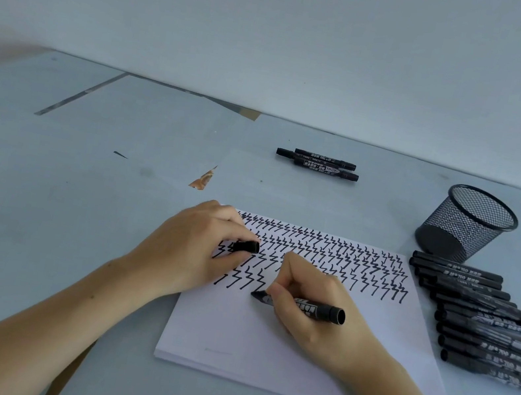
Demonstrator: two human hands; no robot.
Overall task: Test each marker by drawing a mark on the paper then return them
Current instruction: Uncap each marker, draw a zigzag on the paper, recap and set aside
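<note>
Right hand [309, 307]: curled in a writing grip round an uncapped marker [302, 305], tip down on the paper [260, 347] beside the last zigzag. Left hand [197, 252]: pinching the cap [246, 246], kept ready for recapping, heel pinning the sheet. Further right, a row of markers [488, 321]; behind, mesh cup [467, 223]; two markers [319, 164] apart, likely sorted.

A plain pale wall [282, 27] rises behind the pale blue-grey table [44, 194]. A dark seam [78, 95] crosses the table's far left corner; light is soft and even.
</note>
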